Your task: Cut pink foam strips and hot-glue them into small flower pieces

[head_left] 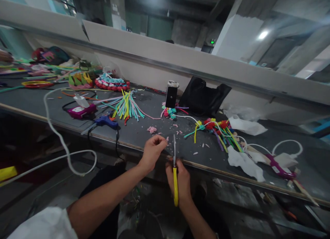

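The scissors [175, 173] have a smooth yellow handle and thin, shiny metal blades that look a bit curved. Only one yellow handle shows well, and it is too blurry to tell how far apart the blades are. The blades point away from the person, toward the far side of the dark tabletop [135, 136], and the handle end points back at the person. The long way of the scissors runs almost straight from near to far, with the tip leaning just a tiny bit left. They are at the front edge of the tabletop, with the handle sticking out on the near side and the blades reaching in over it. The right hand [181, 180] is wrapped around the scissors, near where the blades start. The left hand [152, 152] is just beside them, with its thumb and finger close together; one cannot tell if a little bit is pinched there. Past the hands lie a fluffy pink piece [152, 129] and small pink scraps [179, 132]. A black phone [171, 97] stands up farther back, near a black bag [205, 98].
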Motion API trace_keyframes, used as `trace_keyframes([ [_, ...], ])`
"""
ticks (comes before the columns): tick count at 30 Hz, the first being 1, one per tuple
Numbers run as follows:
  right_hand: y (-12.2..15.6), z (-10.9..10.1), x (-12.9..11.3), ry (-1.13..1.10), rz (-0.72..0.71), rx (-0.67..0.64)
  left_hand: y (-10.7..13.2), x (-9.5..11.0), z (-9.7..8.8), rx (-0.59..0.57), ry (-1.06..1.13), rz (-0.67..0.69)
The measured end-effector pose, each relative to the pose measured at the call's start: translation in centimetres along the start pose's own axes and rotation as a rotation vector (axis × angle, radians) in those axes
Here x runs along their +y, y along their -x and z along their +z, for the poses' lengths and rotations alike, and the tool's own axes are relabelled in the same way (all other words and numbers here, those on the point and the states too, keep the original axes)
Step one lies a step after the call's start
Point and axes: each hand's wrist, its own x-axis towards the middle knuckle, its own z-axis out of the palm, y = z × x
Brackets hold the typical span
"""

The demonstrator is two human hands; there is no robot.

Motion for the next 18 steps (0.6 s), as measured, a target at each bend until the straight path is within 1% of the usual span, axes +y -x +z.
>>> trace_keyframes([
  [3, 0.3, 0.6, 0.1, 0.030, -0.005, -0.044, 0.1, -0.3, 0.2, 0.022, -0.002, -0.017],
  [8, 0.4, 1.4, 0.4, 0.032, -0.011, -0.052, 0.3, -0.6, 0.5, 0.024, 0.014, -0.046],
  [13, 0.3, 1.4, 0.1, 0.000, -0.004, -0.038, 0.4, -0.7, 0.8, -0.019, 0.067, -0.041],
  [18, 0.4, 1.5, 0.0, -0.020, 0.011, -0.022, 0.5, -0.7, 0.9, -0.009, 0.060, -0.034],
])
